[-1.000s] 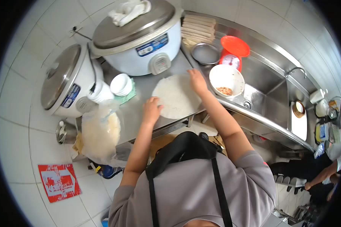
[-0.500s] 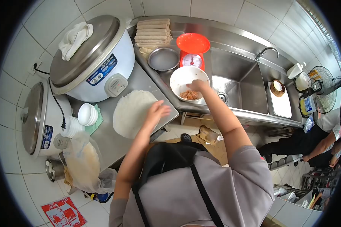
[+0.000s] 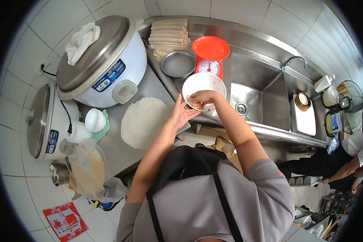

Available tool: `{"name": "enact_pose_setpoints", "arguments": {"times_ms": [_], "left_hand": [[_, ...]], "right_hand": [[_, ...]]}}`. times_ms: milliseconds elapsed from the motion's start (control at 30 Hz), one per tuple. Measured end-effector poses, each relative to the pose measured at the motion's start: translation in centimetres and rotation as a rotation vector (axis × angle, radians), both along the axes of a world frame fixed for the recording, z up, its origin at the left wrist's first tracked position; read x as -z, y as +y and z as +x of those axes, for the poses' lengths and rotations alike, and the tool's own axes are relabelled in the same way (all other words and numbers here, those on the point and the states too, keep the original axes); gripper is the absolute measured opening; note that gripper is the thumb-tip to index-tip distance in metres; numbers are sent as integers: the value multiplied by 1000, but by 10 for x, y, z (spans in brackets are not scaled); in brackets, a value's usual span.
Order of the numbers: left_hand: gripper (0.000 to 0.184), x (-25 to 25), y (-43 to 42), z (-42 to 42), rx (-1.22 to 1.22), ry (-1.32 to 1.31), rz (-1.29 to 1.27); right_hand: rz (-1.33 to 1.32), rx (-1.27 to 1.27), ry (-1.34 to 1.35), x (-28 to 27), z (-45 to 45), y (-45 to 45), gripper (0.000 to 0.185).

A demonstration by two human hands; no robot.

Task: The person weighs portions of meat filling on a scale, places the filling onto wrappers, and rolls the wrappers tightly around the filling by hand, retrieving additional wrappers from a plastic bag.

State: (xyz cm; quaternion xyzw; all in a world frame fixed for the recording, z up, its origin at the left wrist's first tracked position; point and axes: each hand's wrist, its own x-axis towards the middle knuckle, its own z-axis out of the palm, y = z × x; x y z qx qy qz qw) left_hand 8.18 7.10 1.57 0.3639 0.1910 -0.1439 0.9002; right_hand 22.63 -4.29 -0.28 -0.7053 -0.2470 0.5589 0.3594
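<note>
My right hand [image 3: 202, 98] reaches down into the white bowl [image 3: 209, 82], its fingers closed at the reddish filling [image 3: 197, 105] near the bowl's front wall. My left hand [image 3: 183, 114] is at the bowl's near left rim, palm up, with its fingers spread and nothing in it. A round, thin, pale wrapper [image 3: 144, 122] lies flat on the steel table, left of my left hand. Behind the bowl stands a red scale [image 3: 209, 67] with a dial. Several pale rolls [image 3: 169, 35] are stacked at the back.
Two large cookers [image 3: 133, 60] stand at the left, near stacked white bowls [image 3: 95, 120] and a plastic bag of wrappers [image 3: 88, 167]. A round metal pan [image 3: 178, 64] sits behind the bowl. The sink [image 3: 260, 94] is at the right. Other people [image 3: 343, 161] stand farther right.
My left hand has moved from over the wrapper to the bowl's rim and turned palm up. My right hand went from the wrapper's edge into the bowl and stays there.
</note>
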Motion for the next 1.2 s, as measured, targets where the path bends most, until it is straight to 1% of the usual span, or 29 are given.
{"name": "enact_pose_setpoints", "arguments": {"times_ms": [33, 67, 167, 200, 267, 367, 433, 500, 567, 600, 667, 767, 800, 900, 933, 1033, 1133, 1200], "left_hand": [[89, 0, 0, -1, -7, 7, -4], [90, -1, -1, -1, -12, 12, -8], [91, -4, -3, -3, -50, 30, -45], [90, -1, -1, -2, -38, 4, -58], [89, 12, 2, -2, -9, -38, -79], [88, -2, 2, -10, -109, 38, -39], [86, -4, 10, -17, -137, 9, -29], [83, -4, 22, -25, -155, -44, -24], [80, 1, 34, -36, -158, -112, -21], [74, 0, 38, -43, -168, -125, -24], [70, -2, 41, -54, -185, -117, 10], [64, -2, 46, -67, -210, -112, 57], [62, -3, 47, -70, -217, -112, 71], [57, 1, 54, -77, -278, -115, 70], [56, 0, 56, -79, -296, -116, 73], [52, -1, 62, -85, -347, -115, 96], [51, -1, 66, -90, -383, -114, 127], [50, -2, 70, -93, -410, -114, 135]], "right_hand": [[32, 2, 31, -2, 0, -2, 32], [20, -9, 137, 8, 10, -1, 34], [170, 2, 427, 20, 22, -8, 30], [190, 48, 495, 19, 22, -10, 31], [255, 56, 547, 2, 22, -18, 32], [387, 108, 565, 3, 45, -37, 34], [497, 136, 575, -14, 58, -50, 34], [613, 192, 476, -35, 73, -57, 36], [779, 46, 378, -75, 91, -64, 37], [720, 94, 282, -72, 118, -63, 39], [594, 172, 196, -113, 132, -66, 39], [315, 75, -47, -152, 155, -56, 37], [307, 64, -77, -151, 165, -51, 36], [251, 136, -66, -159, 187, -41, 34], [207, 189, -119, -165, 184, -38, 30], [51, 40, -230, -156, 205, -16, 24], [-71, 81, -678, -145, 203, 2, 27], [-186, 74, -899, -143, 198, 15, 32]]}}
